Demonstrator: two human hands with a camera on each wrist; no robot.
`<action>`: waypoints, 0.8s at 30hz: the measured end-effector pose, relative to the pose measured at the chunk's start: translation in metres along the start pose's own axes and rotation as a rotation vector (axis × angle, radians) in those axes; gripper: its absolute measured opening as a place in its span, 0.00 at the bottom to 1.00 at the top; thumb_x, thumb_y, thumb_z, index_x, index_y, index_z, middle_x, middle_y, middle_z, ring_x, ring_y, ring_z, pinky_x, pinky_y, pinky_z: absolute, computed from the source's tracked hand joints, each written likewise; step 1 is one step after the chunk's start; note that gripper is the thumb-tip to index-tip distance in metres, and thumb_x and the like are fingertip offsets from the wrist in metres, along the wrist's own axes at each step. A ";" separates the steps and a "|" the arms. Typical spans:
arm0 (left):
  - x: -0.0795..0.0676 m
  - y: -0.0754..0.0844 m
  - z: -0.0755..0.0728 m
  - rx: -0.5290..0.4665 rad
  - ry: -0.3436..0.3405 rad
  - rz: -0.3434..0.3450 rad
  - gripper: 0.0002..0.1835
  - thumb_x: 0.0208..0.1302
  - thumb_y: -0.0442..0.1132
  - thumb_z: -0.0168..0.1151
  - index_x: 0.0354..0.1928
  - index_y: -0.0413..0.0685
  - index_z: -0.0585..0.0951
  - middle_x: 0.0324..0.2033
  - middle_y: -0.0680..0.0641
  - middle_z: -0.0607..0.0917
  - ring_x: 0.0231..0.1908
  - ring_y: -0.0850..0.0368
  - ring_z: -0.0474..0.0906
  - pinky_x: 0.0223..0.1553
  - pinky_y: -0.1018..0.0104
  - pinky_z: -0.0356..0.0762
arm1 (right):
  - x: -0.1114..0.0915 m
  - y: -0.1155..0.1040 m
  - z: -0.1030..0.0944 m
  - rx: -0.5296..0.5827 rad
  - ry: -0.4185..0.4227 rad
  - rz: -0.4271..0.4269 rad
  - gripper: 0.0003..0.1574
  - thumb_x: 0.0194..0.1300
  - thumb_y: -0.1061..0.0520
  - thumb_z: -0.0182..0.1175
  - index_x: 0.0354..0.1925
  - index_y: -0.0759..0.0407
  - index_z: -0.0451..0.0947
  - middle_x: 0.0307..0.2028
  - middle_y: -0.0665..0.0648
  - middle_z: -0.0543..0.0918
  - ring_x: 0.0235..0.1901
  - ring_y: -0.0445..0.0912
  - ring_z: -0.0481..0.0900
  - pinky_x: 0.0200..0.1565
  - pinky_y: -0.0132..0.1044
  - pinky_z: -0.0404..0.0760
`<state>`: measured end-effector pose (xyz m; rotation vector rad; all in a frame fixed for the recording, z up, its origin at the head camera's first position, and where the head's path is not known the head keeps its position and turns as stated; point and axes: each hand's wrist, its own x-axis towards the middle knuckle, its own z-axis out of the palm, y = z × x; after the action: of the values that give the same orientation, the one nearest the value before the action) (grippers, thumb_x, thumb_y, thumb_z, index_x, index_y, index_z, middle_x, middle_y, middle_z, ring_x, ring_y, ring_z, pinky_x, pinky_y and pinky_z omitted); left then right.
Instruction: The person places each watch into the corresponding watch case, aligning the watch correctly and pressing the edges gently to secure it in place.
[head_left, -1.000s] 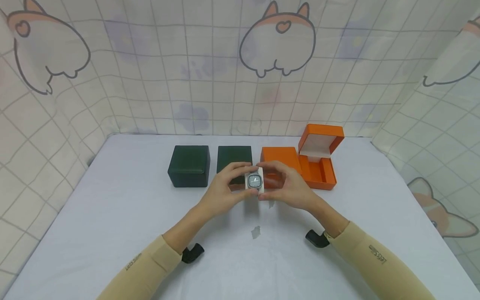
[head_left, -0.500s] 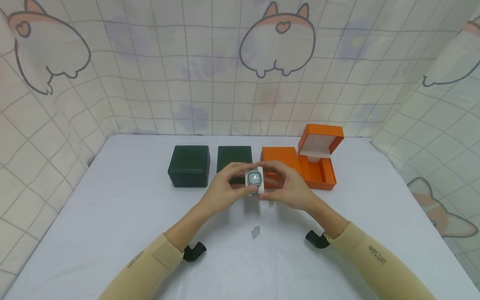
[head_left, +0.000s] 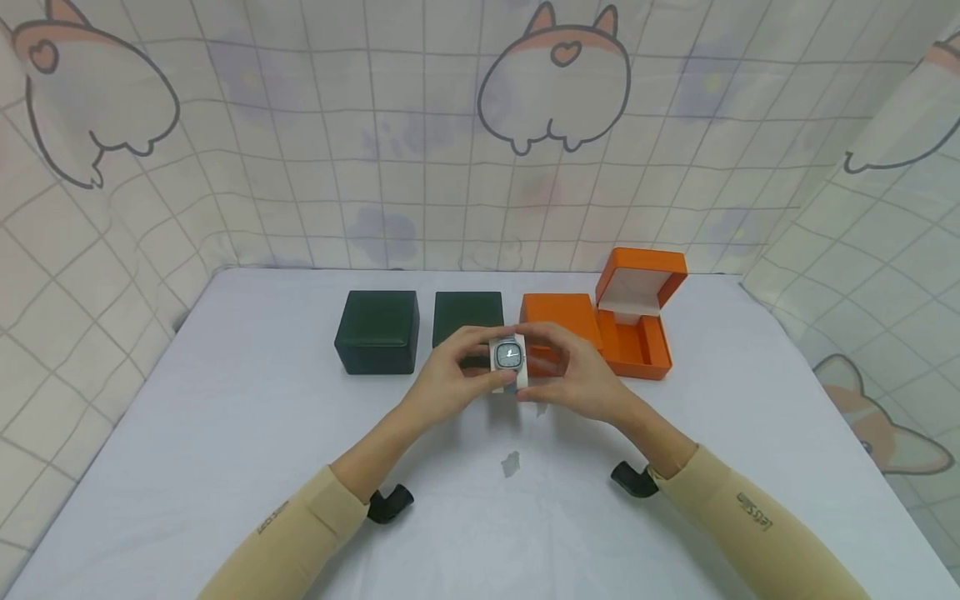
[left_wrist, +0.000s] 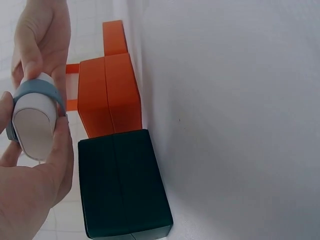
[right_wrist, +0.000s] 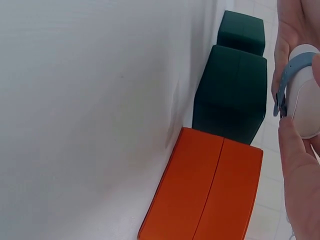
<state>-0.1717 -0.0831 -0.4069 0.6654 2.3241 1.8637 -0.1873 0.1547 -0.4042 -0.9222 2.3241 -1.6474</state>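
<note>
A wristwatch point(head_left: 509, 356) with a squarish face and a blue-grey strap point(left_wrist: 39, 88) is wrapped round a white watch cushion point(left_wrist: 34, 131). Both hands hold it up over the table, dial toward the head camera. My left hand point(head_left: 450, 379) grips its left side, thumb below the dial and fingers along the upper edge. From the right, my right hand point(head_left: 577, 375) pinches the cushion's other end between thumb and fingers. In the right wrist view the strap's loose end point(right_wrist: 279, 105) and buckle show beside a fingertip.
Behind the hands stand a closed dark green box point(head_left: 377, 329), a second green box point(head_left: 468, 312) and a closed orange box point(head_left: 562, 315). At right an orange box point(head_left: 656, 346) has its lid raised. A white cloth point(head_left: 225, 450) with a grey patch point(head_left: 511, 464) covers the table.
My left thumb has shifted slightly up over the lower edge of the watch, and the watch has tilted a little. The right hand and the boxes stay in place.
</note>
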 end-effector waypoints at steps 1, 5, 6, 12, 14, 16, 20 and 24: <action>0.000 0.000 0.000 -0.002 -0.002 0.001 0.31 0.63 0.38 0.75 0.69 0.55 0.78 0.62 0.50 0.75 0.57 0.49 0.75 0.60 0.58 0.78 | 0.000 0.001 0.000 -0.002 -0.003 -0.001 0.48 0.59 0.63 0.76 0.73 0.52 0.67 0.68 0.51 0.72 0.67 0.50 0.72 0.62 0.49 0.76; 0.000 0.000 0.001 -0.001 -0.004 0.001 0.31 0.63 0.37 0.75 0.69 0.54 0.78 0.62 0.49 0.75 0.57 0.48 0.75 0.60 0.56 0.78 | 0.000 0.001 0.001 -0.033 -0.008 -0.010 0.48 0.59 0.63 0.76 0.73 0.51 0.66 0.68 0.51 0.71 0.67 0.51 0.72 0.61 0.50 0.77; 0.001 0.000 0.001 0.002 -0.003 0.003 0.32 0.63 0.37 0.75 0.69 0.54 0.78 0.62 0.49 0.75 0.57 0.48 0.75 0.60 0.56 0.78 | 0.000 0.000 0.000 -0.050 -0.008 -0.012 0.49 0.59 0.62 0.76 0.73 0.51 0.66 0.68 0.51 0.71 0.67 0.50 0.72 0.61 0.49 0.77; 0.002 -0.001 0.003 0.010 -0.008 -0.002 0.33 0.61 0.37 0.76 0.69 0.55 0.78 0.63 0.50 0.74 0.57 0.48 0.74 0.58 0.59 0.79 | -0.001 0.000 -0.001 -0.147 -0.015 0.005 0.50 0.58 0.63 0.77 0.73 0.50 0.65 0.68 0.50 0.70 0.67 0.49 0.70 0.61 0.42 0.77; 0.002 0.000 0.004 0.011 -0.014 -0.014 0.33 0.61 0.37 0.77 0.68 0.56 0.78 0.63 0.50 0.74 0.57 0.48 0.75 0.58 0.61 0.79 | -0.002 -0.001 -0.002 -0.158 -0.015 0.017 0.50 0.58 0.63 0.77 0.73 0.50 0.65 0.68 0.50 0.70 0.67 0.49 0.70 0.60 0.41 0.78; 0.003 0.000 0.004 0.014 -0.018 -0.029 0.33 0.60 0.38 0.77 0.68 0.57 0.78 0.63 0.50 0.73 0.57 0.47 0.75 0.58 0.62 0.79 | -0.003 -0.001 -0.002 -0.168 -0.012 0.030 0.49 0.58 0.63 0.77 0.73 0.50 0.65 0.68 0.50 0.70 0.67 0.50 0.70 0.60 0.41 0.78; 0.003 0.000 0.005 0.013 -0.024 -0.040 0.33 0.60 0.37 0.77 0.68 0.56 0.79 0.63 0.50 0.74 0.57 0.46 0.76 0.57 0.63 0.79 | -0.004 -0.003 -0.003 -0.199 -0.006 0.047 0.49 0.59 0.62 0.77 0.73 0.50 0.66 0.69 0.51 0.71 0.68 0.51 0.70 0.60 0.45 0.78; 0.003 0.000 0.006 0.012 -0.035 -0.039 0.33 0.61 0.38 0.77 0.68 0.56 0.78 0.63 0.50 0.74 0.57 0.46 0.76 0.57 0.63 0.79 | -0.006 -0.004 -0.004 -0.231 -0.002 0.060 0.49 0.59 0.60 0.77 0.73 0.49 0.66 0.69 0.50 0.71 0.68 0.51 0.69 0.61 0.48 0.78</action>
<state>-0.1726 -0.0767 -0.4072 0.6439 2.3113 1.8084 -0.1826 0.1602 -0.4000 -0.8831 2.5529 -1.3764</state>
